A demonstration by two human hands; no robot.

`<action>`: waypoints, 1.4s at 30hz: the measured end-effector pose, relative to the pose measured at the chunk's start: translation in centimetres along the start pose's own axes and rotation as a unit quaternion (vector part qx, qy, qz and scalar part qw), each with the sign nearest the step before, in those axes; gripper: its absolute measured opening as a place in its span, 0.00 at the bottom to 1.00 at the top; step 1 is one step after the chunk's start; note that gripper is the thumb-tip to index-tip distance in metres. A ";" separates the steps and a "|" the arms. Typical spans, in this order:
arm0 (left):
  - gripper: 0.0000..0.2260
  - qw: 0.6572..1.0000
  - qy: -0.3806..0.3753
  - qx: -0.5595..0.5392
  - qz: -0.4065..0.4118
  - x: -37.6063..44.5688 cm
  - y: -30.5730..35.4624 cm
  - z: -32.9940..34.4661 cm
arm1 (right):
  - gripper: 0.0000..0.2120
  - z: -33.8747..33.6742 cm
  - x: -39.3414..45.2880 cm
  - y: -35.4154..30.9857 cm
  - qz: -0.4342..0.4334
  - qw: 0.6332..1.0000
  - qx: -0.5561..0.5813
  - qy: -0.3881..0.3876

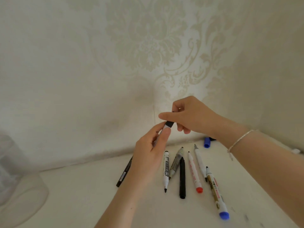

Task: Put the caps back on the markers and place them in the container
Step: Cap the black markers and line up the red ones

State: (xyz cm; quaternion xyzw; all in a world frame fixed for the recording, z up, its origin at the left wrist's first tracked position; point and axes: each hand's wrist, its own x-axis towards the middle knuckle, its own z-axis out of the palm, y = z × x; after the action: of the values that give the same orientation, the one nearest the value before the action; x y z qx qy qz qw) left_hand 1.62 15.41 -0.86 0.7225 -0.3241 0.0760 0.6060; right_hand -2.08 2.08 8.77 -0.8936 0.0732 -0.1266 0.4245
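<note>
My left hand (148,152) grips a white-barrelled marker (164,128) and holds it up above the table. My right hand (189,116) pinches a black cap (169,124) at the marker's upper end; the cap sits on or against the tip. Several uncapped markers lie on the white table below: a white one with black print (166,170), a grey one (176,162), a black one (182,178), a red-ended one (194,171), a white one (199,160) and a blue-ended one (216,193). A clear container (14,178) stands at the far left, blurred.
A loose blue cap (207,142) lies by the wall behind the markers, with a dark object just beside it. A thin black marker (125,171) lies partly under my left wrist. The patterned wall (148,46) rises close behind the table. A bracelet (240,140) circles my right wrist.
</note>
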 end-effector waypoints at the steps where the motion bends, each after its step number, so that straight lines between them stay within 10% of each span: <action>1: 0.12 1.000 -0.009 0.002 -0.011 -0.2 -0.1 0.2 | 0.18 0.0 -0.2 0.4 0.010 1.000 -0.011 -0.002; 17: 0.14 0.915 -0.144 0.262 -0.271 -0.7 -3.4 1.0 | 0.09 0.5 -0.3 5.1 0.116 0.976 0.155 0.104; 21: 0.08 0.936 -0.120 0.211 -0.255 0.1 -2.4 0.7 | 0.07 0.4 -0.2 5.5 0.132 0.967 0.199 0.091; 28: 0.07 0.941 0.085 -0.187 -0.269 1.6 -0.5 -1.0 | 0.04 -0.5 -0.2 6.1 0.133 0.940 0.312 -0.046; 42: 0.07 0.924 0.202 -0.240 -0.217 2.3 -0.7 -0.3 | 0.05 1.3 0.0 5.4 0.112 0.938 0.318 -0.082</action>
State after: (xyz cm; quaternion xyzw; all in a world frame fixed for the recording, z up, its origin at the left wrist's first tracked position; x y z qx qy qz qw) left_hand 3.86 14.88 -0.25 0.5771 -0.0388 0.0066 0.8157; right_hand -1.79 -0.31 3.81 -0.7051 0.0938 -0.0214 0.7026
